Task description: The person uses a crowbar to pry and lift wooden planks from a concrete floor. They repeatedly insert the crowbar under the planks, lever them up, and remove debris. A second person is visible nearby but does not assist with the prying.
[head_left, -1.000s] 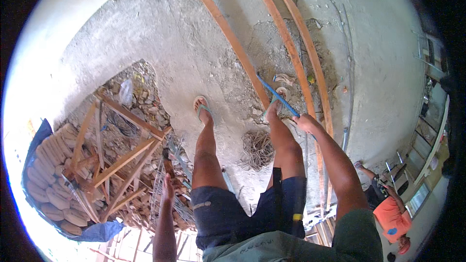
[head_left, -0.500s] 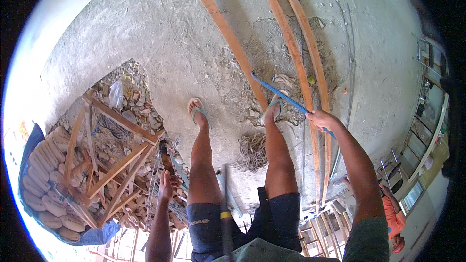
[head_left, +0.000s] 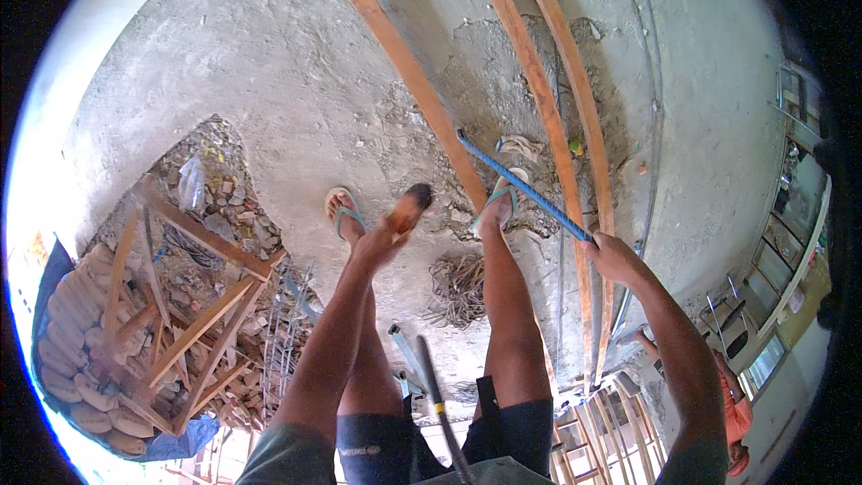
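My right hand (head_left: pixel 612 260) is wrapped around one end of a blue crowbar (head_left: pixel 525 181), a long ribbed bar. It slants up and left from my fist, its far tip by the edge of a wooden plank (head_left: pixel 409 67) on the floor. In front of my left shin, my left hand (head_left: pixel 382 241) is closed on a short brown wooden piece with a dark end (head_left: pixel 412 202); motion blurs it, so its exact kind is unclear. My sandalled feet stand apart, the right one beside the plank's near end.
Two more long planks (head_left: pixel 539 81) lie to the right. A bundle of wire ties (head_left: pixel 460 287) sits between my legs. At left, timber frames (head_left: pixel 202 328) stand over a rubble pit (head_left: pixel 224 180) beside stacked sacks (head_left: pixel 76 323). A person in orange (head_left: pixel 736 409) is at lower right.
My left hand has swung up and right from beside the timber frames to in front of my left leg, carrying the brown piece. My right hand and the crowbar have shifted slightly downward.
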{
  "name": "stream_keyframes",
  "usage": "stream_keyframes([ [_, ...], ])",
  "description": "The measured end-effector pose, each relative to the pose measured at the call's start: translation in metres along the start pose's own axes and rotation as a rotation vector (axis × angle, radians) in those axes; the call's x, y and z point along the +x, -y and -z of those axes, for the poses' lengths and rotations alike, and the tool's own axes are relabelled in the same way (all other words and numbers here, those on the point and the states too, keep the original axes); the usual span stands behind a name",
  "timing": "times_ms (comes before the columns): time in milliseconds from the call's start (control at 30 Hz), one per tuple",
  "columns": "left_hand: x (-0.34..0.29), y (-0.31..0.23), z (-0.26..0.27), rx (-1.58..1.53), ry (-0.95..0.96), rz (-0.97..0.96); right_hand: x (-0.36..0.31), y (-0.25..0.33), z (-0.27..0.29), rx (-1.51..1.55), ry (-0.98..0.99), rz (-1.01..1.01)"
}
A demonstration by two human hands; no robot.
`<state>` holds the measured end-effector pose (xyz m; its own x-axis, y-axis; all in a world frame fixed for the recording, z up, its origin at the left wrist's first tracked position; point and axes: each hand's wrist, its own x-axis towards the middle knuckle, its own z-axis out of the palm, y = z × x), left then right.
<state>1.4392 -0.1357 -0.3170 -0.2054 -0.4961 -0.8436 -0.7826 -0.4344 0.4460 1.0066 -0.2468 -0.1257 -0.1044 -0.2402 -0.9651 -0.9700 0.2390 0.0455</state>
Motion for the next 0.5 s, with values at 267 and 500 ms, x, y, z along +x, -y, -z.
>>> stream_keyframes([
  [267, 0.228, -0.059, -0.087, 0.272, 0.009, -0.029, -0.003, -0.013, -0.021, -0.040, -0.044, -0.002],
  [500, 0.265, -0.049, -0.069, 0.225, -0.022, -0.005, 0.013, -0.031, -0.126, 0.130, -0.084, -0.026],
])
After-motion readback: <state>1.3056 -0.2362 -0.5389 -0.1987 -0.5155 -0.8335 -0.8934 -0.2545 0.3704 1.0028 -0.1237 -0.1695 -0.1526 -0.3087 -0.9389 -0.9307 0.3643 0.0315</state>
